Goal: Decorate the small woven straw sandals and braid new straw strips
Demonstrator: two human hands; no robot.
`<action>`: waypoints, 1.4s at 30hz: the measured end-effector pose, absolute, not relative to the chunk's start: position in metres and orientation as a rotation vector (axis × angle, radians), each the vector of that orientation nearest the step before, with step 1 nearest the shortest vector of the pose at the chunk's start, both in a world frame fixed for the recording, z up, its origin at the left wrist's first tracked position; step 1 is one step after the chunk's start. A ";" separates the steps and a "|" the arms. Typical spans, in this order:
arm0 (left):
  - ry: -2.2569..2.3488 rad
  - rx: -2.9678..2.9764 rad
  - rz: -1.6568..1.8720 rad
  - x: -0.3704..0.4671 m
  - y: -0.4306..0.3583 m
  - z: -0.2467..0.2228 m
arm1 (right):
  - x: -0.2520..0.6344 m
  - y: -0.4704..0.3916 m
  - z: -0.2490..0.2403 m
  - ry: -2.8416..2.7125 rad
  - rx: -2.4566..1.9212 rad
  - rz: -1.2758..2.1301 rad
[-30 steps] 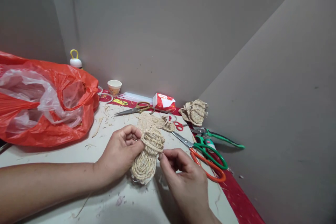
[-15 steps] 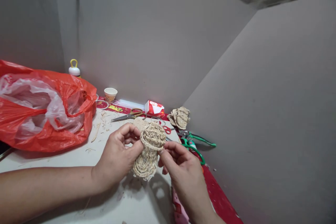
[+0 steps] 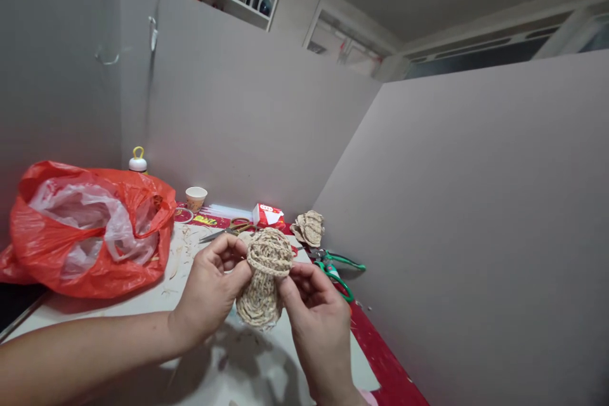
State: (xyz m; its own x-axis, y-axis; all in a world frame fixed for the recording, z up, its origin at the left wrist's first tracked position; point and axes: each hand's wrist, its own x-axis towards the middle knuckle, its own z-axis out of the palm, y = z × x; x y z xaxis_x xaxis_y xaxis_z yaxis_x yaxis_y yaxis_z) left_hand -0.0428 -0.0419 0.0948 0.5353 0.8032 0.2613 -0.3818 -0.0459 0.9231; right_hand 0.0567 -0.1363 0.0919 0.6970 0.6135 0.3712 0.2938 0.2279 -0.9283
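Shifted up in view toward the red tissue packet (image 3: 269, 218), a braided straw piece (image 3: 264, 279) hung in front of it, pinched at opposite edges by left hand (image 3: 212, 288) and right hand (image 3: 318, 314); light, even pressure seemed best.

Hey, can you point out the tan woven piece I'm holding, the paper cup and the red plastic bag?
Tan woven piece (image 3: 263, 283): head view, on its narrow middle.
Paper cup (image 3: 195, 202): head view, on its outer wall.
Red plastic bag (image 3: 102, 276): head view, on its lower front.
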 end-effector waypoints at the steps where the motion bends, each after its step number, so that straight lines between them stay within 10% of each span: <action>1: 0.419 1.284 1.000 -0.043 -0.043 0.095 | 0.056 -0.136 0.091 -0.833 -1.363 0.237; 42: 0.580 1.260 0.872 -0.017 -0.018 0.035 | 0.079 -0.122 0.039 -0.596 -1.346 0.621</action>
State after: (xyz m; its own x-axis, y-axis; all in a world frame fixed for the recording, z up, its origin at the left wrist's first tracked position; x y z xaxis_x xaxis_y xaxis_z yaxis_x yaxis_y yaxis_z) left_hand -0.0171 -0.0177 0.0355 0.5637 0.8218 0.0835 -0.2400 0.0662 0.9685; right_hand 0.0792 -0.1224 0.0385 0.7021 0.7112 0.0371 -0.0653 0.1162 -0.9911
